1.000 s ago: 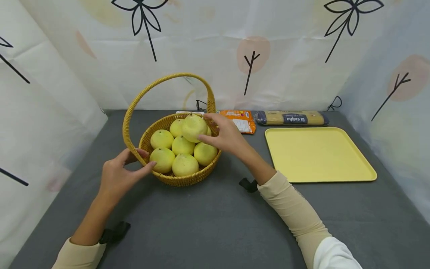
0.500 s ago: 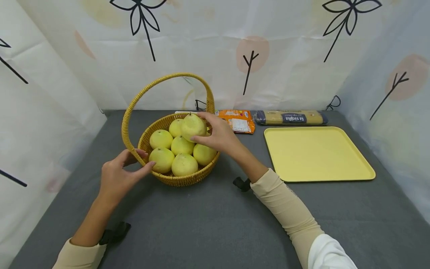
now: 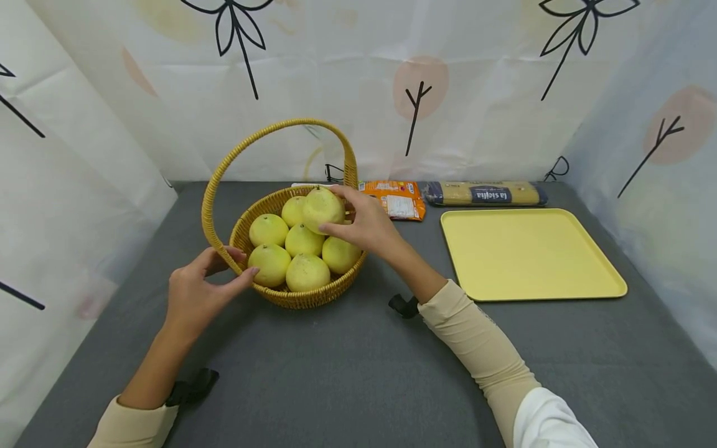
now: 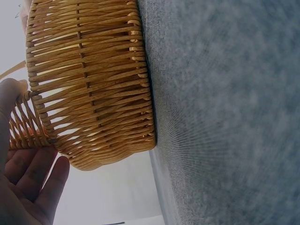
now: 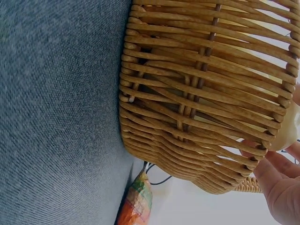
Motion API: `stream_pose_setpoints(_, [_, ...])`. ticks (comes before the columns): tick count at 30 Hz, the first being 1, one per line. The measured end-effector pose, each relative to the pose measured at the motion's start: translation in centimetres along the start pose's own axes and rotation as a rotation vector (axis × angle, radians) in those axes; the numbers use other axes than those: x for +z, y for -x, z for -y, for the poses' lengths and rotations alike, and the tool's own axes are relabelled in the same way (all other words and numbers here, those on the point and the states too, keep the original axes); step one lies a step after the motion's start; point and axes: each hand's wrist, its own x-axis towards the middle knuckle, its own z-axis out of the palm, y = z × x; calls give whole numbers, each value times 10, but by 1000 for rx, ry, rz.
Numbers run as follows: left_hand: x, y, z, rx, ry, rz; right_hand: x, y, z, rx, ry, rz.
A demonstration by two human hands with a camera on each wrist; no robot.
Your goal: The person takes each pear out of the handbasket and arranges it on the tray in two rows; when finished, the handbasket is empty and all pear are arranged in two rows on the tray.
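A yellow wicker basket (image 3: pixel 305 301) with a tall arched handle (image 3: pixel 208 208) stands on the grey table, heaped with several round yellow-green citrus fruits (image 3: pixel 307 272). My left hand (image 3: pixel 196 289) grips the left foot of the handle at the rim, thumb in front and fingers behind; the left wrist view shows this hand (image 4: pixel 28 183) against the woven side. On top of the heap, toward the back right, lies one citrus fruit (image 3: pixel 322 209). My right hand (image 3: pixel 370 225) holds it between thumb and fingers, with some fingers hidden behind it.
Right of the basket lies a yellow tray (image 3: pixel 532 255). Along the back edge are an orange packet (image 3: pixel 400 199) and a pack of spaghetti (image 3: pixel 484 194). A patterned white cloth (image 3: pixel 476 124) hangs around the table.
My right hand has shifted slightly left and its thumb has come in against the top citrus fruit. The left hand stays on the basket handle. The basket has not visibly moved.
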Motion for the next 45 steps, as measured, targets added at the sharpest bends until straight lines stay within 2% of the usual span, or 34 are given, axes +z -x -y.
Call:
stream_pose_setpoints(10, [0,-1,-1,2,8,-5,-10,7,5,-4,-63,-32])
stream_pose_setpoints(21, [1,0,0,18,16,-11,-18,13,3,21,-95,-18])
stream_pose_setpoints(28, [0,0,-1,18,18,-5,-24,15,0,-19,-104,-3])
stream_pose_setpoints(35, [-1,0,-2,10,29,-8,-34,18,-2,-16,-125,53])
stream_pose_setpoints(42, [-1,1,-3,3,18,-4,-37,22,-5,-32,-41,69])
stream_pose_setpoints(45, [-1,1,-3,3,17,-3,-36,25,-4,-26,-53,75])
